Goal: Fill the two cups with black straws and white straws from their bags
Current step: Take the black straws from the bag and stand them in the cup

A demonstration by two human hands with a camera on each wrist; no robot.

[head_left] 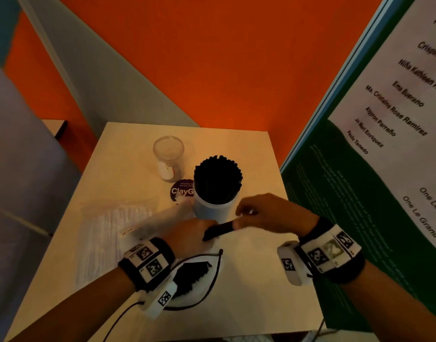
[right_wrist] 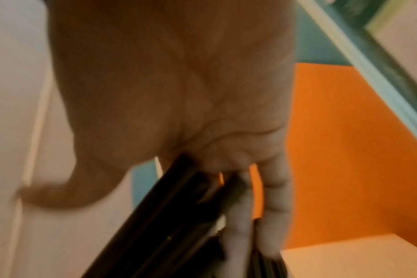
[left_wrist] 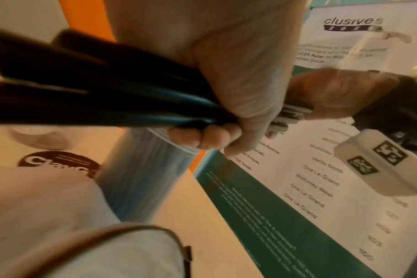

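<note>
Orange wall [head_left: 212, 58] backs table [head_left: 256, 280]; poster [head_left: 384, 169] flanks the hands' right.

Head camera looks steeply down over the table [head_left: 249, 280]; both wrist cameras sit close along the palms, sharing the bundle of black straws [left_wrist: 95, 97]

I count two cups on the table [head_left: 249, 280]: one white cup [head_left: 212, 208] packed with black straws [head_left: 217, 178], too many to number, and one clear cup [head_left: 169, 156] at the far left. Two bags lie near me: one of white straws [head_left: 108, 233], one of black straws [head_left: 192, 277]. Both my hands, left hand [head_left: 187, 234] and right hand [head_left: 271, 213], share one small bundle of black straws [head_left: 218, 230].
</note>
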